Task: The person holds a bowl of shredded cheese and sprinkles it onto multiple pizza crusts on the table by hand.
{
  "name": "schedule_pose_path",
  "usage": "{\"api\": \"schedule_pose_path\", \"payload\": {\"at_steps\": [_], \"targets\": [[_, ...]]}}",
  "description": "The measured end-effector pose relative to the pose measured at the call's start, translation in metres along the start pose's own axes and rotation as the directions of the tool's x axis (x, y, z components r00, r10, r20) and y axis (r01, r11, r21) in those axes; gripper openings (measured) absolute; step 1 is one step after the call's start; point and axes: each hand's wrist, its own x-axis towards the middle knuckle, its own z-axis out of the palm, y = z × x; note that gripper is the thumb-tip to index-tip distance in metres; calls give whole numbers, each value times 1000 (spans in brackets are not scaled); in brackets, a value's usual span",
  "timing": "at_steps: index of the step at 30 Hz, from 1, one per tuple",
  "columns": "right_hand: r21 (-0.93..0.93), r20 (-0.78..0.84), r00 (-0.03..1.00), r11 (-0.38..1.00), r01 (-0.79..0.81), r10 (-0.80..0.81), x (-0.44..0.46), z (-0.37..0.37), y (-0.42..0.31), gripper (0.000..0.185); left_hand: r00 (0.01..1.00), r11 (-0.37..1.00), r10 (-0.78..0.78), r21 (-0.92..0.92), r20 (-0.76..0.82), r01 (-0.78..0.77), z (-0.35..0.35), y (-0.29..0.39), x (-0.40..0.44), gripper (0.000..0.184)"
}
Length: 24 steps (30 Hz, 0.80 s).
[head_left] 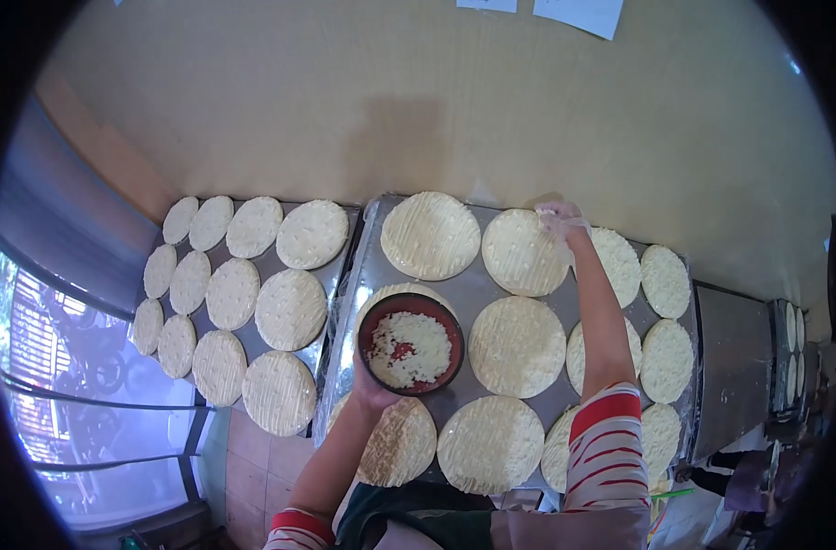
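Observation:
My left hand [374,392] grips a round bowl [367,362], dark-rimmed and reddish inside, from below its near side. White crumbly shreds [411,348] like grated cheese lie in it, with the red bottom showing in the middle. The bowl is above a partly hidden dough round [370,300]. My right hand [562,218], in a thin clear glove, is at the upper right edge of a dough round [525,254] in the back row. Its fingers are drawn together; what they hold is too small to make out. White shreds cover the dough round [617,266] beside it.
Several more dough rounds lie in rows on the metal table [455,291] and on another metal table [237,346] at left. A wall [565,119] stands behind. Glass panels [97,440] are on the left. A person [748,477] is at far right.

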Motion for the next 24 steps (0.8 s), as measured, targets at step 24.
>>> {"api": "schedule_pose_path", "payload": {"at_steps": [24], "targets": [[-729, 162, 987, 674, 122, -4, 17, 86, -3, 36, 995, 996, 78, -37, -54, -80, -20, 17, -41, 65]]}}
